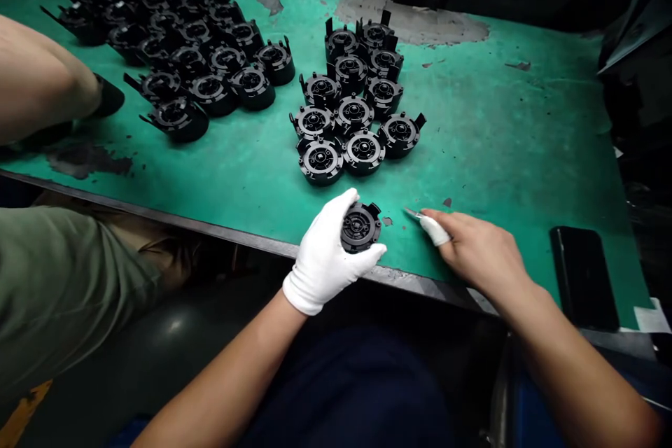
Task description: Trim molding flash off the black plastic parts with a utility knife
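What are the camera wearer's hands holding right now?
Left hand: closed around a round black part.
Right hand: closed on a thin tool; its kind can't be told.

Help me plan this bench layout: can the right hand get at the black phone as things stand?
Probably yes: nothing visible stands between the right hand and the black phone, though the slim tool that hand holds might need setting down first.
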`<act>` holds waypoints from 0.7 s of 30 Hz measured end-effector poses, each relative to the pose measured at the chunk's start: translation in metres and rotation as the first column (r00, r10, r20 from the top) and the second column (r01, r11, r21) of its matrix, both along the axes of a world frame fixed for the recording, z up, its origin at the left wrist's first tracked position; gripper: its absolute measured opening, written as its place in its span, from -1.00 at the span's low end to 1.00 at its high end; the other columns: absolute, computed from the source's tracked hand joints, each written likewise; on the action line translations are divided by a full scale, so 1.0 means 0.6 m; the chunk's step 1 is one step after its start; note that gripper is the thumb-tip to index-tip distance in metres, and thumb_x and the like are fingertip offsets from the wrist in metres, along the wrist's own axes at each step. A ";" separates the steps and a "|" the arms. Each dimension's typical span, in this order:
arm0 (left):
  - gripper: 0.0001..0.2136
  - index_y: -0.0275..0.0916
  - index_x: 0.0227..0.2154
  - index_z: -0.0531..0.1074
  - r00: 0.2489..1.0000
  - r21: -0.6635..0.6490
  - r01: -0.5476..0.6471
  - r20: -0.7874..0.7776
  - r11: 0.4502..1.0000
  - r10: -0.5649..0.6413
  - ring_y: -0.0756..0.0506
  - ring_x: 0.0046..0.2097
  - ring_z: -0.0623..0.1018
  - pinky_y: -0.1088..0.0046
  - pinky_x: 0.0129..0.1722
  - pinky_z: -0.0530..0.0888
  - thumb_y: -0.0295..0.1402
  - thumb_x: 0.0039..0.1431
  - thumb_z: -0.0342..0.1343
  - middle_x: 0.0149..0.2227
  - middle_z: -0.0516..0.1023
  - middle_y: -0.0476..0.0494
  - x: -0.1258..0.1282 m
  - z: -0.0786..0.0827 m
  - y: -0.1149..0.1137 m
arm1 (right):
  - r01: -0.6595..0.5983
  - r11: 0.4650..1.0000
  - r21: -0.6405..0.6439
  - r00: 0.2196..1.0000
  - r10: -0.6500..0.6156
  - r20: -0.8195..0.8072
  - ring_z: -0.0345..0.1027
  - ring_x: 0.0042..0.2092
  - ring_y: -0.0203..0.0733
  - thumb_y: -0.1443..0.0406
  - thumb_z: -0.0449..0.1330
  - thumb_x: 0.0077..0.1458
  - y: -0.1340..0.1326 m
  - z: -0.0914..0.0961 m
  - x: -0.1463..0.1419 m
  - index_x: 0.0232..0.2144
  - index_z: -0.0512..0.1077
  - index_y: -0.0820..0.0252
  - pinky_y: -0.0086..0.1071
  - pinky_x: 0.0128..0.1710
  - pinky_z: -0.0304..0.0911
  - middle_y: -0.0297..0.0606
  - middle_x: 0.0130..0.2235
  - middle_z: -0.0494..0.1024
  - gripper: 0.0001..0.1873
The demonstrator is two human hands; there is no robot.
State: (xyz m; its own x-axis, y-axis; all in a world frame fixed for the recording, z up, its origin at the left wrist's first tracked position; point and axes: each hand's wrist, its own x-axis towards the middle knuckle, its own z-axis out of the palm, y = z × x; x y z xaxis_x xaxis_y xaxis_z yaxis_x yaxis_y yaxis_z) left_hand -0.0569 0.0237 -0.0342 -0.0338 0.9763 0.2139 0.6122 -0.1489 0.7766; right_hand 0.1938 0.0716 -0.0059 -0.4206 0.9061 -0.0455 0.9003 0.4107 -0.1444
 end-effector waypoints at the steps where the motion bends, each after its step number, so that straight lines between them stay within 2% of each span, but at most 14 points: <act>1: -0.18 -0.21 0.30 0.16 1.000 0.002 0.002 -0.006 1.000 -0.002 -0.29 0.26 0.45 0.07 0.30 0.41 -0.10 0.05 0.38 0.24 0.41 -0.31 -0.001 0.000 0.000 | 0.004 1.000 -0.003 0.999 -0.004 -0.038 0.55 -0.19 -0.06 0.10 0.04 0.38 0.004 0.002 0.004 0.07 0.55 -0.04 -0.31 -0.38 0.25 -0.24 -0.13 0.67 -0.62; 3: -0.20 -0.20 0.29 0.17 1.000 0.015 0.003 -0.014 1.000 -0.003 -0.29 0.26 0.45 0.07 0.30 0.41 -0.09 0.05 0.37 0.24 0.40 -0.31 -0.001 0.000 0.000 | -0.092 0.993 -0.068 0.987 0.081 -0.142 0.55 -0.15 -0.11 0.12 0.02 0.39 0.003 0.007 0.007 0.08 0.54 -0.03 -0.33 -0.28 0.28 -0.25 -0.11 0.67 -0.62; 5: -0.22 -0.20 0.28 0.19 1.000 0.027 0.001 -0.022 1.000 -0.001 -0.30 0.27 0.45 0.07 0.30 0.41 -0.08 0.05 0.37 0.25 0.40 -0.31 0.000 -0.001 0.000 | -0.211 0.968 -0.135 0.962 0.182 -0.203 0.53 -0.21 -0.16 0.14 0.01 0.40 -0.006 0.009 0.002 0.11 0.52 -0.02 -0.35 -0.27 0.27 -0.25 -0.18 0.66 -0.61; 7: -0.23 -0.21 0.27 0.20 1.000 0.026 -0.010 -0.025 1.000 0.010 -0.29 0.27 0.44 0.09 0.31 0.40 -0.09 0.06 0.37 0.25 0.40 -0.31 0.001 -0.001 0.001 | -0.266 0.952 -0.149 0.953 0.237 -0.190 0.51 -0.27 -0.18 0.16 0.00 0.40 -0.014 0.008 -0.007 0.13 0.52 0.00 -0.35 -0.31 0.24 -0.25 -0.26 0.63 -0.60; 10: -0.23 -0.21 0.27 0.21 1.000 0.018 -0.014 -0.022 1.000 0.015 -0.28 0.27 0.44 0.09 0.31 0.40 -0.11 0.05 0.37 0.25 0.40 -0.31 0.001 -0.001 0.001 | -0.270 0.957 -0.103 0.960 0.260 -0.101 0.49 -0.29 -0.17 0.19 0.02 0.38 -0.015 0.003 -0.016 0.14 0.51 -0.03 -0.35 -0.38 0.18 -0.27 -0.31 0.61 -0.60; 14: -0.21 -0.19 0.27 0.20 1.000 0.027 -0.010 -0.022 1.000 0.011 -0.30 0.28 0.43 0.06 0.31 0.39 -0.07 0.04 0.38 0.26 0.40 -0.31 0.003 -0.006 0.000 | -0.214 0.975 -0.062 0.975 0.210 -0.068 0.51 -0.24 -0.14 0.20 0.05 0.35 -0.002 -0.003 -0.013 0.12 0.51 -0.07 -0.34 -0.39 0.19 -0.27 -0.28 0.63 -0.62; 18: -0.14 -0.20 0.29 0.20 0.998 -0.004 -0.035 0.048 0.999 0.035 -0.30 0.27 0.45 0.07 0.30 0.41 -0.03 -0.03 0.42 0.25 0.41 -0.31 0.002 -0.003 0.005 | -0.106 0.982 -0.158 0.940 0.047 -0.339 0.52 -0.08 -0.09 0.16 0.03 0.38 -0.009 -0.009 -0.010 0.11 0.51 0.06 -0.29 -0.13 0.34 -0.18 -0.06 0.64 -0.61; 19: -0.11 -0.20 0.29 0.20 0.995 -0.037 -0.041 0.090 0.998 0.044 -0.29 0.24 0.48 0.09 0.28 0.43 -0.02 -0.05 0.43 0.23 0.43 -0.30 0.000 0.003 0.007 | -0.088 0.975 -0.206 0.911 -0.005 -0.413 0.52 -0.08 -0.09 0.12 0.07 0.36 -0.017 -0.011 -0.013 0.16 0.46 0.08 -0.28 -0.11 0.36 -0.17 -0.06 0.63 -0.58; 21: -0.16 -0.19 0.30 0.21 0.984 -0.137 -0.029 0.171 0.990 0.052 -0.27 0.16 0.56 0.14 0.19 0.53 -0.01 0.01 0.40 0.16 0.51 -0.26 -0.007 0.023 0.009 | -0.112 0.939 -0.325 0.844 -0.083 -0.530 0.51 -0.16 -0.10 0.06 0.20 0.26 -0.039 -0.014 -0.026 0.31 0.30 0.07 -0.28 -0.16 0.39 -0.19 -0.11 0.62 -0.38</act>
